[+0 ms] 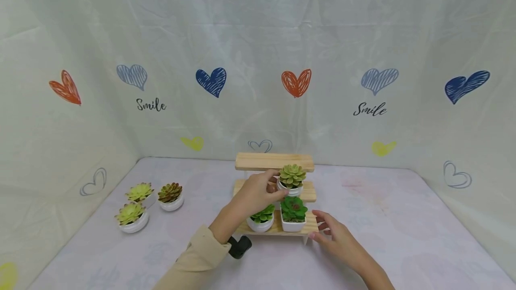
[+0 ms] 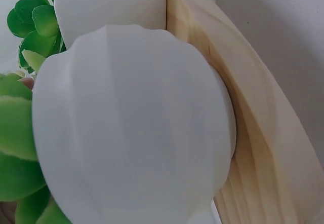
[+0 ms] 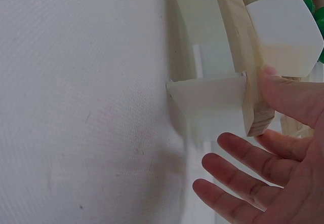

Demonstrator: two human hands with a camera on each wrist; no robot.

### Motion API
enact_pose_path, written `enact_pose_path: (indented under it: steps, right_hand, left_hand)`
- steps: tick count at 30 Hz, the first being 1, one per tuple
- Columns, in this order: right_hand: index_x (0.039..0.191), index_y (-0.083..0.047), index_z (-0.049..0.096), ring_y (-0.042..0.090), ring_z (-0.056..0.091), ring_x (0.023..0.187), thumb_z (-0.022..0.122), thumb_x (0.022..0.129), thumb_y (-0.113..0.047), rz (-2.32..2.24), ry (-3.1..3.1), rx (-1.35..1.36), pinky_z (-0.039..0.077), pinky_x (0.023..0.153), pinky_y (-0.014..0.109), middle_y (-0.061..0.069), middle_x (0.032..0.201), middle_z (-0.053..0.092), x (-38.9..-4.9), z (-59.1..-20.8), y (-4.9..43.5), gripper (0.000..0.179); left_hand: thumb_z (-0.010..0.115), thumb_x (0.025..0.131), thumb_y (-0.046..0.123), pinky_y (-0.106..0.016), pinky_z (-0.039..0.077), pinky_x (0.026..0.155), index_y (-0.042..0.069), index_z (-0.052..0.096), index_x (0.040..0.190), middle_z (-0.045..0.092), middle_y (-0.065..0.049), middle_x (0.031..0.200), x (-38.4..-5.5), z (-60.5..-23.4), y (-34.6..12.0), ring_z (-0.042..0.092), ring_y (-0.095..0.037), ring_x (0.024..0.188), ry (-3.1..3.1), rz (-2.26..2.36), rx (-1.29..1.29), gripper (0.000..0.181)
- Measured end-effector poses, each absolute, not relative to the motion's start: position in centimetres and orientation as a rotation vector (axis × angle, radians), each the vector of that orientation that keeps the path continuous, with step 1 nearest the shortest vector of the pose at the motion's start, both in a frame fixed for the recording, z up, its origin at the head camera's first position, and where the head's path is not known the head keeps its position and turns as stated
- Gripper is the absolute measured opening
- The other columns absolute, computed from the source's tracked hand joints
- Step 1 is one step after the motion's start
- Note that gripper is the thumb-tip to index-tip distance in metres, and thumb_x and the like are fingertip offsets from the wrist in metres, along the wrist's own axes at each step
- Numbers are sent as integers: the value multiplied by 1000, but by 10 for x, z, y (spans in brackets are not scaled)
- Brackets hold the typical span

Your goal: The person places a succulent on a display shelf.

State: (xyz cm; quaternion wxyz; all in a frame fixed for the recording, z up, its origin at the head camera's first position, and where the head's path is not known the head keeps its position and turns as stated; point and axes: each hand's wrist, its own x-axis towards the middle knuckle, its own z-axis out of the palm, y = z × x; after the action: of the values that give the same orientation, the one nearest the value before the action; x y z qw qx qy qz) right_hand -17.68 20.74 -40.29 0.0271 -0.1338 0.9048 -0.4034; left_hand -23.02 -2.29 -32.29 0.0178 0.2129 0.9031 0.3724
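My left hand [image 1: 258, 189] grips a potted succulent [image 1: 292, 176] with pale green leaves and a round white pot, at the right of the middle board of a wooden tiered plant stand [image 1: 274, 161]. On the bottom board stand a dark green succulent in a square white pot [image 1: 293, 226] and a green one in a round ribbed pot [image 2: 136, 117], partly behind my left wrist in the head view. My right hand [image 1: 336, 238] holds the bottom board's right end [image 3: 258, 117] between thumb and index finger, its other fingers spread out.
At the table's left are three more potted succulents: a reddish-brown one [image 1: 171, 197], a yellow-green one [image 1: 139, 192] and another yellow-green one [image 1: 132, 217]. A white curtain [image 1: 258, 115] printed with hearts hangs behind the table [image 1: 363, 218].
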Motion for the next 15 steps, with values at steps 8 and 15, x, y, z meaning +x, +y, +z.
enact_pose_path:
  steps: [8, 15]
  right_hand:
    - [131, 5, 43, 21, 58, 95, 66, 86, -28, -1244, 2810, -432, 52, 80, 35, 13, 108, 58, -176, -403, 207, 61]
    - [130, 6, 44, 22, 58, 94, 66, 85, -27, -1243, 2831, -449, 52, 78, 31, 12, 107, 59, -177, -404, 207, 60]
  left_hand:
    - [61, 88, 39, -37, 52, 83, 14, 46, 136, 60, -9, 123, -223, -323, -31, 61, -23, 103, 2826, 1202, 655, 56]
    - [62, 89, 34, -41, 50, 89, 16, 50, 131, 58, -6, 126, -213, -324, -44, 57, -23, 111, 2897, 1308, 639, 48]
